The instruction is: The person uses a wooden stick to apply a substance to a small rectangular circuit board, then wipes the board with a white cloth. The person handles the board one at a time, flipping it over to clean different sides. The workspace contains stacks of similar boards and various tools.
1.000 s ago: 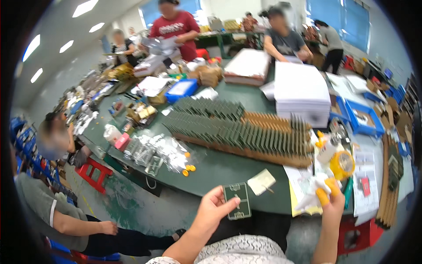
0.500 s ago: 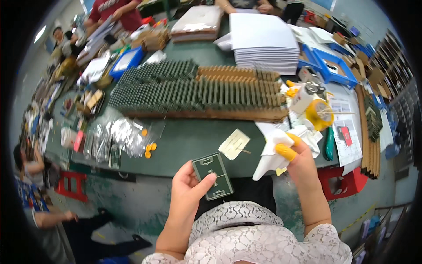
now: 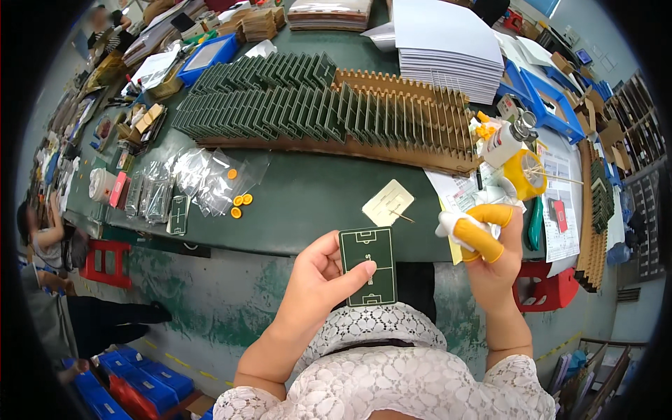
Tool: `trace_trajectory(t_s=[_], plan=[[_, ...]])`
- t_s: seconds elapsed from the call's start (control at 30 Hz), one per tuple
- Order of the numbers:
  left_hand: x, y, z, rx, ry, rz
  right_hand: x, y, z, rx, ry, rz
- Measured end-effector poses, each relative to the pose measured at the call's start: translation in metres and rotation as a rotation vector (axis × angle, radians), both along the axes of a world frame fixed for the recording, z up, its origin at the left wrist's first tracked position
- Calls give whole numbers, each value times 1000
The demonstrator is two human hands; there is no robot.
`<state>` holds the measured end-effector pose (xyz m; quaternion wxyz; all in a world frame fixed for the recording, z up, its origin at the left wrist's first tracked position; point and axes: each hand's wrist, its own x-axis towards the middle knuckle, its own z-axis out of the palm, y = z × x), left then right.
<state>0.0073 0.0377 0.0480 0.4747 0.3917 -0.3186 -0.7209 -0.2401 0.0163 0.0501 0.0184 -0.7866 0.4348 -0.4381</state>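
Observation:
My left hand (image 3: pixel 315 283) grips a flat green panel (image 3: pixel 379 253) printed with pale soccer-field lines, its thumb pressed across the face. The panel stands nearly upright above my lap. Yellow finger cots cover fingers of my right hand (image 3: pixel 495 259), which is closed round a crumpled white cloth (image 3: pixel 451 222). Between the hands and beyond them, a cream card (image 3: pixel 383 199) lies on the green table with a thin stick (image 3: pixel 402 217) on it. Many similar green panels (image 3: pixel 262 112) stand in rows in a slotted wooden rack (image 3: pixel 427 162).
Right of the rack are a white bottle with a metal top (image 3: pixel 501 145), a yellow container holding sticks (image 3: pixel 519 178) and a green-handled tool (image 3: pixel 535 224). Clear bags (image 3: pixel 210 182) and orange finger cots (image 3: pixel 236 212) lie left. A paper stack (image 3: pixel 448 42) stands behind.
My left hand has moved right and turned the panel more upright. My right hand has bunched the cloth, which hung loose before, into a smaller wad. The view has shifted.

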Motion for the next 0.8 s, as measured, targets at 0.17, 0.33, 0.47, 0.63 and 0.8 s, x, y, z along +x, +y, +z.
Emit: trace_trajectory(t_s=[0.17, 0.33, 0.47, 0.63, 0.8], plan=[[-6, -12, 3, -2, -65, 5, -1, -13, 2, -162, 219, 5], [-11, -22, -6, 0, -140, 15, -1, -24, -7, -160, 243, 44], [-17, -31, -8, 30, -153, 2, -7, -30, -10, -163, 275, 42], [-26, -44, -13, 36, -132, -30, -16, -37, -14, -155, 282, -5], [-31, -46, -21, 5, -159, -70, -20, -37, -18, -136, 282, -18]])
